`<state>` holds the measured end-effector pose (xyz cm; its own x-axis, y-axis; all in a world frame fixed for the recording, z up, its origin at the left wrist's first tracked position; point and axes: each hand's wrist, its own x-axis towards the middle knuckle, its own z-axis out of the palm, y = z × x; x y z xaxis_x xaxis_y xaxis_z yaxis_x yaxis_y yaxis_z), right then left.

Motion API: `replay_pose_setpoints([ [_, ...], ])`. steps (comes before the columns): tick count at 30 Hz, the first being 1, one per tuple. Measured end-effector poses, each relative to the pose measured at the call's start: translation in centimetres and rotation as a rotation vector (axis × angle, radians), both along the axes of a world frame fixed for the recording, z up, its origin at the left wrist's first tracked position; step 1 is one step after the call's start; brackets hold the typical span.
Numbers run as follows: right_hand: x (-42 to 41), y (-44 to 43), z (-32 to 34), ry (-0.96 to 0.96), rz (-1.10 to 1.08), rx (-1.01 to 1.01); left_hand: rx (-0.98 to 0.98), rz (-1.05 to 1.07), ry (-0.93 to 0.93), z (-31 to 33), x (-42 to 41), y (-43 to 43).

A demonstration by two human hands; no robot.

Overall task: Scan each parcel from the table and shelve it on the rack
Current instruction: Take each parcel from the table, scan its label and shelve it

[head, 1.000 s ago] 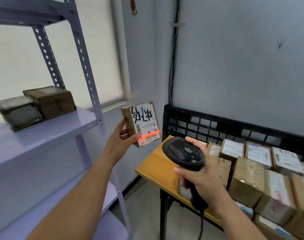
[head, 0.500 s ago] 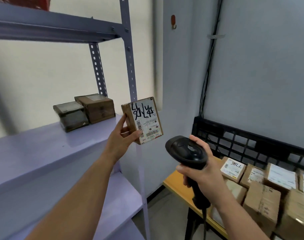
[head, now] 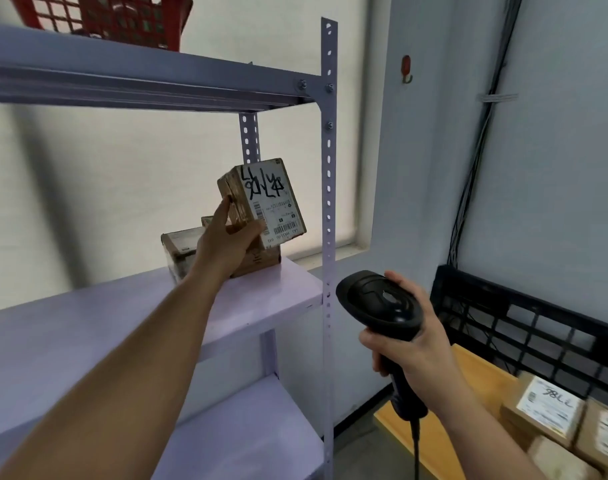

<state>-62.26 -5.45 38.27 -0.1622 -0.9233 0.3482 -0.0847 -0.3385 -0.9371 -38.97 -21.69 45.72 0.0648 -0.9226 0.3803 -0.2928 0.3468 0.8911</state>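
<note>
My left hand (head: pixel 228 239) grips a small cardboard parcel (head: pixel 264 199) with a white label and black handwriting. It holds the parcel tilted in the air above the right end of the rack's middle shelf (head: pixel 122 317), just over two brown parcels (head: pixel 185 247) that lie there. My right hand (head: pixel 408 336) is closed around the handle of a black barcode scanner (head: pixel 378 304), lower and to the right, outside the rack's front post (head: pixel 328 202). More labelled parcels (head: pixel 552 410) lie on the wooden table (head: pixel 430 434) at the lower right.
A red plastic basket (head: pixel 122 19) sits on the rack's top shelf. A black crate wall (head: pixel 524 327) stands behind the table's parcels. A lower shelf (head: pixel 247 434) shows below. Cables run down the grey wall at the right.
The left hand has carried the parcel up and left from in front of the scanner to above the middle shelf. The red scan line is gone. My view has swung left toward the rack.
</note>
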Motion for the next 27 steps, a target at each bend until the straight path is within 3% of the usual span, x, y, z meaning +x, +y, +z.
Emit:
replay_pose_setpoints([
  [13, 1.7, -6.2, -1.1, -0.012, -0.028, 0.041, 0.140, 0.155, -0.165, 2.4, 1.0, -10.3],
  [19, 1.4, -7.2, -1.4, -0.011, -0.063, 0.054, 0.102, 0.346, -0.417, 3.1, 0.3, -12.3],
  [27, 1.1, -8.0, -1.4, -0.020, -0.060, 0.025, 0.050, 0.189, -0.521, 2.0, 0.5, -12.7],
])
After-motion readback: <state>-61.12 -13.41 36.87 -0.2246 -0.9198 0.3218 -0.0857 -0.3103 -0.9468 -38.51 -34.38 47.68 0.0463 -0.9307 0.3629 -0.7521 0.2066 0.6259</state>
